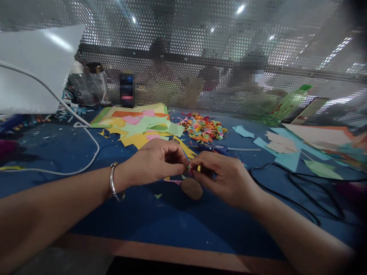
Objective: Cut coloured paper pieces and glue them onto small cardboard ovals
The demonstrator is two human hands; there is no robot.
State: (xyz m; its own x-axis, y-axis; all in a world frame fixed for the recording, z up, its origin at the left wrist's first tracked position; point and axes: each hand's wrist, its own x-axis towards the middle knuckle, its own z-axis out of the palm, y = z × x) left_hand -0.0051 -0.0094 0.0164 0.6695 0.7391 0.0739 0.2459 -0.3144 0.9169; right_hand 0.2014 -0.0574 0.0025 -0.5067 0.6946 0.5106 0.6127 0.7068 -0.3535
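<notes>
My left hand [156, 160] and my right hand [223, 176] meet over the blue table [160, 221], fingertips pinched together on a tiny folded paper piece [189, 166]. A silver bangle [113, 181] circles my left wrist. Just below the fingers a small brown oval lump [191, 188] lies on the table. Small paper scraps [158, 196] are scattered around it.
A stack of coloured paper sheets [137, 124] lies behind my hands, with a heap of small folded paper pieces [203, 129] to its right. Scissors [223, 149], light blue and cream cut-offs [281, 147], a black cable [301, 191], a white cable [86, 130], bottles [86, 82] and a perforated screen [200, 46] surround the area.
</notes>
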